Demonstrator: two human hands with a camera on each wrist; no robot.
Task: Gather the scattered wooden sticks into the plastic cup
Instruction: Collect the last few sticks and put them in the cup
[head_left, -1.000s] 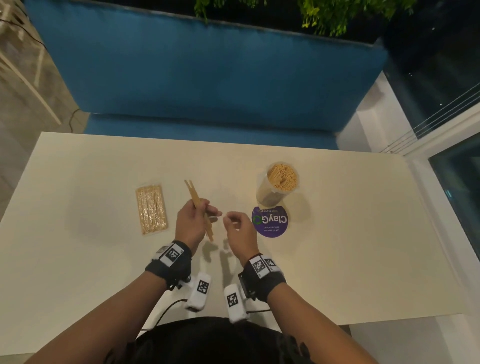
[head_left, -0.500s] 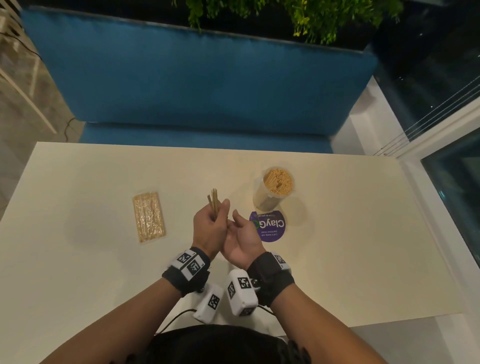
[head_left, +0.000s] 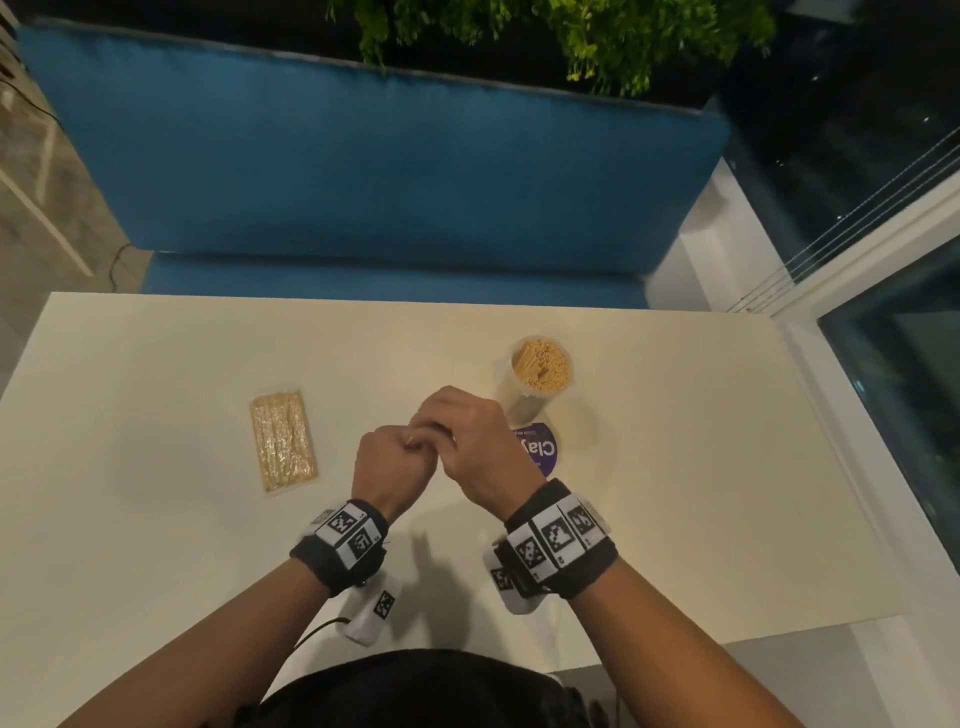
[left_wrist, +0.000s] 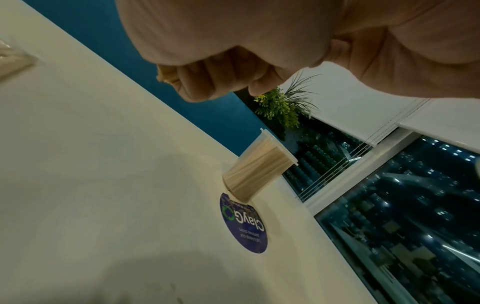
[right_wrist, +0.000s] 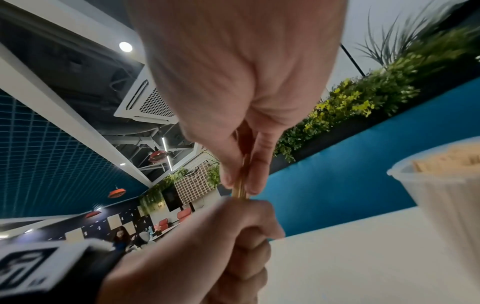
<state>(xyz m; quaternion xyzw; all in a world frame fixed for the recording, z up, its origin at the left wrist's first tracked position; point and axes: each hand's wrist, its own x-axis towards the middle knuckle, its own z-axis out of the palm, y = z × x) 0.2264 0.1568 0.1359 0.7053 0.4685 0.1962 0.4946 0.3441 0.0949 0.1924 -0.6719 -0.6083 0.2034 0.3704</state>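
At a cream table (head_left: 156, 519) before a blue bench (head_left: 363, 171), our left hand (head_left: 389, 467) fists upright sticks (right_wrist: 240, 185); our right hand (head_left: 478, 447) pinches their tops, near the stick-filled cup (head_left: 537, 379).
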